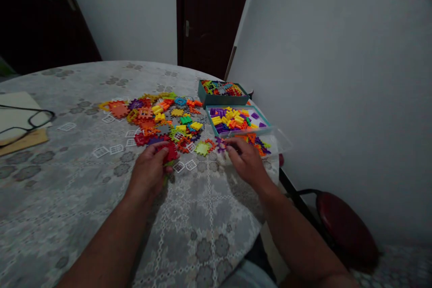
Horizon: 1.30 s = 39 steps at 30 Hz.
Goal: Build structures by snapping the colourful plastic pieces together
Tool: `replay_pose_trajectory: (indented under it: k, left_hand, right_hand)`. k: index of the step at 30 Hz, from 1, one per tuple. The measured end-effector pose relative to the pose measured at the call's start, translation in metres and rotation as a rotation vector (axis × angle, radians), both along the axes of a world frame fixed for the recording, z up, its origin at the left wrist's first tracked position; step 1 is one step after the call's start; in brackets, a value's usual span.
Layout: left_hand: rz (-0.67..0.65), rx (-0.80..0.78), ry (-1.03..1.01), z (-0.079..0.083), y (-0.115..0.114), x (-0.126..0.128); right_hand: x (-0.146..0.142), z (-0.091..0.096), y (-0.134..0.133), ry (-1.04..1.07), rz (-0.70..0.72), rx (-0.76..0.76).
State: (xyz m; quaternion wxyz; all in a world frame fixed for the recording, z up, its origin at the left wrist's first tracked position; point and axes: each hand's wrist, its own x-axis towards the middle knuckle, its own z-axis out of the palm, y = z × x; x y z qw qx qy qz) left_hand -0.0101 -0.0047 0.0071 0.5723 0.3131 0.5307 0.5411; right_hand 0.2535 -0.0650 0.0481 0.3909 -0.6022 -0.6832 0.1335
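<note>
My left hand (150, 165) is closed on a red toothed building piece (172, 151) at the near edge of a colourful pile. Bits of yellow-green show under its fingers. A purple building piece (221, 144) sits at the fingertips of my right hand (245, 160), its thumb and fingers pinched on it. Between the hands lie a light green toothed piece (202, 148) and small white window-frame pieces (191, 165). The pile of toothed plates and connectors (177, 112) spreads just beyond both hands.
A shallow tray (266, 121) holds yellow, purple and orange pieces, with a deeper filled box (219, 99) behind it. A clear plastic lid (283, 138) is by the right table edge. Glasses (40, 118) rest on paper at left. A dark red stool (347, 229) stands beyond the table.
</note>
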Motion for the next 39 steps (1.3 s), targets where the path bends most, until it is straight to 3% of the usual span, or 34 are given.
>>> replay_pose_trajectory:
  k: [3,7,13,21,29,34,36,39]
  left_hand:
    - [0.018,0.025,0.070,-0.001,0.000,-0.001]
    - [0.009,0.036,0.182,-0.005,0.000,-0.002]
    - [-0.024,0.050,0.205,-0.007,-0.002,-0.001]
    - [-0.019,0.035,0.197,-0.002,-0.003,-0.001]
    - [-0.060,0.048,0.207,0.005,-0.006,0.000]
    - [-0.050,0.076,0.298,0.003,-0.005,-0.003]
    - [-0.061,0.088,0.315,0.004,-0.005,-0.003]
    - [-0.119,0.100,0.275,0.004,-0.007,-0.001]
  right_hand:
    - [0.045,-0.002,0.005,-0.056,-0.192,0.007]
    - [0.082,-0.009,0.012,-0.165,-0.317,0.021]
    - [0.095,-0.028,0.020,-0.020,-0.331,-0.014]
    - [0.119,-0.038,0.027,-0.127,-0.448,-0.037]
    - [0.104,-0.033,0.027,-0.115,-0.437,-0.016]
    - [0.092,-0.025,0.027,-0.156,-0.465,0.153]
    - [0.077,-0.021,0.021,-0.102,-0.361,0.123]
    - [0.040,-0.014,0.008,-0.038,-0.069,0.020]
